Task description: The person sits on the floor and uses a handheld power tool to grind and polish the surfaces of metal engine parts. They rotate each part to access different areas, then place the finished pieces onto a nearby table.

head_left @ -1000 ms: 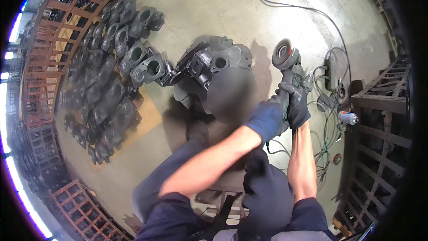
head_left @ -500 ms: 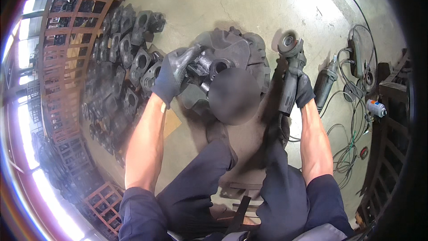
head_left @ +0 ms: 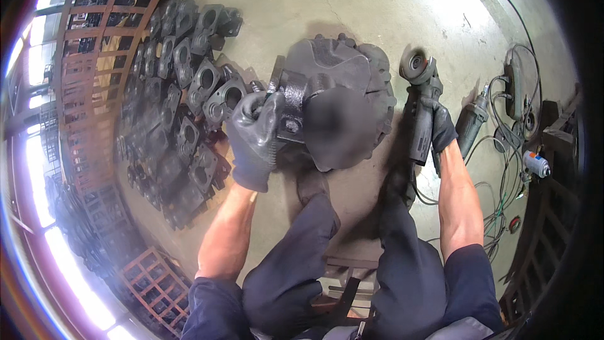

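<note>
My left hand (head_left: 255, 135), in a dark coated glove, grips the left side of a dark metal casting (head_left: 292, 101) with a flat flange. The casting rests on a large, dark, lumpy round block (head_left: 377, 94) in front of my legs. A smeared round patch hides the casting's right part and some of the block. To the right, my gloved right hand (head_left: 440, 127) is closed around the body of an angle grinder (head_left: 423, 132). Its disc (head_left: 415, 64) points away from me, apart from the casting. I cannot tell whether the disc spins.
Many similar flanged castings (head_left: 207, 82) stand in rows on the floor at left, beside a brown metal cage (head_left: 100, 56). Right of the grinder lie a straight grinder (head_left: 472, 123), a power strip (head_left: 514, 88), tangled cables (head_left: 494, 214) and a spray can (head_left: 536, 164). A dark slatted crate (head_left: 550, 226) borders the right.
My left hand has come nearer to me along the casting, which is turned so its flange now stands at its left. The grinder stays in my right hand beside the block; the view has shifted slightly.
</note>
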`<act>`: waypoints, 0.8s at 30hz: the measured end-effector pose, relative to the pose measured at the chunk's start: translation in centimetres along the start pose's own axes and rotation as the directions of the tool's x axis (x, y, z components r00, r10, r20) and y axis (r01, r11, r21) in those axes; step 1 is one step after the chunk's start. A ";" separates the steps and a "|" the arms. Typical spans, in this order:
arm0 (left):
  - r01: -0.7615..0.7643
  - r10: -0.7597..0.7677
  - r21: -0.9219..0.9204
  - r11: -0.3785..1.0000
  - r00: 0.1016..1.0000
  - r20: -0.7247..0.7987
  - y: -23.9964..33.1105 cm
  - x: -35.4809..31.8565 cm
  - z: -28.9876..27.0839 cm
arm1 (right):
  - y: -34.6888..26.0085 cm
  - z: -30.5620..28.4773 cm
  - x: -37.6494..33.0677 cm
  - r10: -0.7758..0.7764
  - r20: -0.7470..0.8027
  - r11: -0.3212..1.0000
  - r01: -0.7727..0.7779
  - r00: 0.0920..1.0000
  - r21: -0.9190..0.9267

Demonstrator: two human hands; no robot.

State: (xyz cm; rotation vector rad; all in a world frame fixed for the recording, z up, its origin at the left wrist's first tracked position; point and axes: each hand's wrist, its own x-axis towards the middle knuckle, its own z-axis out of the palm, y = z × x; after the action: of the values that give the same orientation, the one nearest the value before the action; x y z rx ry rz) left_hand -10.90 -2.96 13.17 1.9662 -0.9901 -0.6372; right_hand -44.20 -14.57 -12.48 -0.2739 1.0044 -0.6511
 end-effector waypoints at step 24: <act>-0.145 0.144 0.019 0.989 0.989 0.019 -2.5 -2.4 0.6 | 2.0 -5.5 -14.2 -0.651 -0.328 0.389 -0.069 0.685 -0.918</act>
State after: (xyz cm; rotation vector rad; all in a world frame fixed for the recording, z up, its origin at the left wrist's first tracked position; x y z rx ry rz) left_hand -11.64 -0.38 10.87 1.8892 -1.1420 -0.5656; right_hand -53.36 -3.78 -6.58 -1.3210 2.0262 -0.4938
